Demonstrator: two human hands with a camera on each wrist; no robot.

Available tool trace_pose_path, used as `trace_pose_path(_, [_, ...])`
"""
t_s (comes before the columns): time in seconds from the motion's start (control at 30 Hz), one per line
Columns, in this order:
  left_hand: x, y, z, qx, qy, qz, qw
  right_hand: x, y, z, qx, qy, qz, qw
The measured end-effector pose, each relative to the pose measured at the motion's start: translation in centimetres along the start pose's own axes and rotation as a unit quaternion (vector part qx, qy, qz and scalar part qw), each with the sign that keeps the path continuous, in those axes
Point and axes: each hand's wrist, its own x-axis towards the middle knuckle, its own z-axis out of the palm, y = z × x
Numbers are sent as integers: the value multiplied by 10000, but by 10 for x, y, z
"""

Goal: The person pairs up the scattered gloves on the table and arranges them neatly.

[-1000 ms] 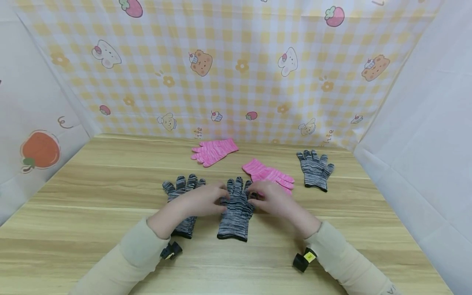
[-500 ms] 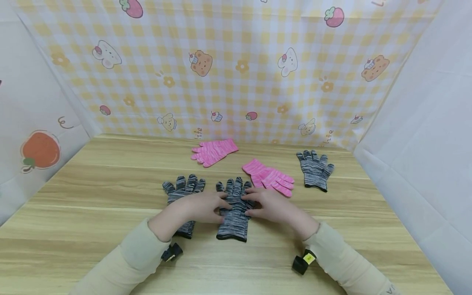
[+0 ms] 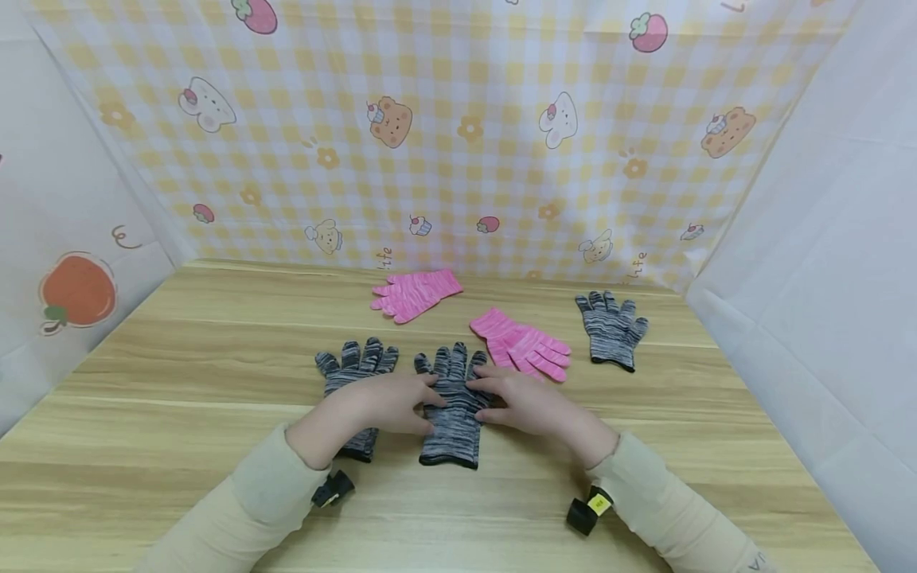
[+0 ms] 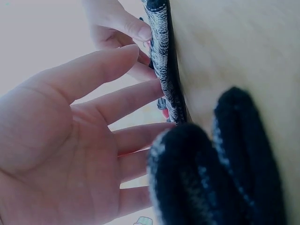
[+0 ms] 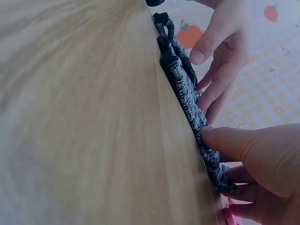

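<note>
A grey-and-black knit glove (image 3: 451,434) lies flat at the middle of the table, fingers pointing away from me and dark cuff toward me. My left hand (image 3: 394,400) touches its left edge with loosely spread fingers; in the left wrist view that palm (image 4: 65,150) holds nothing. From the other side, my right hand (image 3: 526,400) rests its fingertips on the glove's right edge. The right thumb (image 5: 229,139) meets the knit near the table in the right wrist view. Another grey-and-black glove (image 3: 349,368) lies partly hidden under my left hand and forearm.
Two pink gloves lie farther back, one pink glove (image 3: 415,296) near the curtain and another pink glove (image 3: 526,346) just beyond my right hand. One more grey-and-black glove (image 3: 612,334) lies back right. A checked curtain (image 3: 458,159) closes off the wooden table's (image 3: 179,374) far edge.
Both hands have come slightly toward me along the middle glove's sides. Its leftmost finger now shows, spread out, and the glove has shifted a little left. The other gloves stay put.
</note>
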Motion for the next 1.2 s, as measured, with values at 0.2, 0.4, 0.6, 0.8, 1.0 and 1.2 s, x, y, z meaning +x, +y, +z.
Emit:
trace_pose_path(0.2, [-1, 2, -2, 15, -25, -12, 10000, 0, -4, 0, -101, -39, 123, 9999])
trace_pose_path(0.4, [-2, 3, -4, -27, -60, -47, 10000, 0, -5, -1, -68, -22, 132, 9999])
trace_pose_path(0.6, [0, 4, -3, 20, -61, -58, 10000, 0, -5, -2, -20, -33, 84, 10000])
trace_pose_path(0.8, [1, 6, -4, -52, -86, -92, 9999, 1, -6, -3, -19, -11, 39, 10000])
trace_pose_path(1.0, [2, 7, -9, -171, -69, -33, 9998, 2, -4, -6, -7, 177, -3, 9998])
trace_pose_path(1.2, [5, 8, -14, -106, 67, 119, 9999, 4, -2, -10, 38, 321, -27, 9995])
